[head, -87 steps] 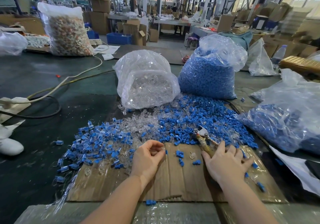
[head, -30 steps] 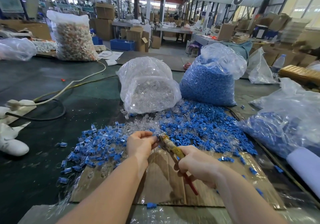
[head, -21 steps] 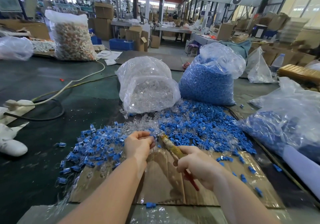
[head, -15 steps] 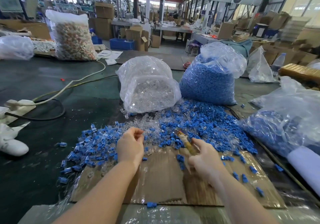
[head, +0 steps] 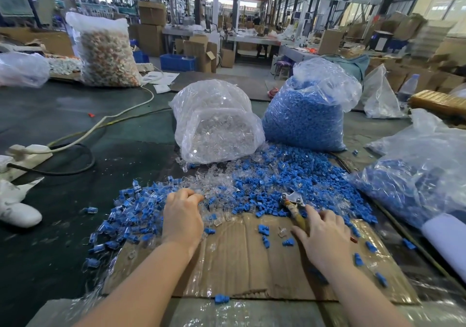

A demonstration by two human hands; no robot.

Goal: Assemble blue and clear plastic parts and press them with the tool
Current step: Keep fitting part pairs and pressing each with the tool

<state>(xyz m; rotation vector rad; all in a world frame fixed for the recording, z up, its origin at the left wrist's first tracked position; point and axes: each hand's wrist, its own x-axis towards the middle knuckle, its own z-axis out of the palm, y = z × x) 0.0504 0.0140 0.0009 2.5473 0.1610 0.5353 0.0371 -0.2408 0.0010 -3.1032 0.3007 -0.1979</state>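
Loose blue parts (head: 290,175) and clear parts (head: 214,177) lie heaped at the far edge of a cardboard sheet (head: 239,263). To the left is a spread of joined blue-and-clear pieces (head: 131,215). My left hand (head: 182,218) is palm down, its curled fingertips in the parts where clear meets blue; they hide whatever they touch. The pliers-like tool (head: 293,200) lies on the cardboard with its metal head pointing away. My right hand (head: 325,238) rests flat over its handles, fingers spread. A few single parts (head: 263,230) lie between my hands.
A bag of clear parts (head: 216,129) and a bag of blue parts (head: 302,117) stand behind the heaps. Another plastic bag with blue parts (head: 416,180) lies at right. A power strip (head: 27,155) with cables and a white shoe (head: 17,213) are at left.
My hands were together, the tool's jaws at the piece in my left fingers. They have since parted: the left went to the pile, and the right laid the tool down to the right.
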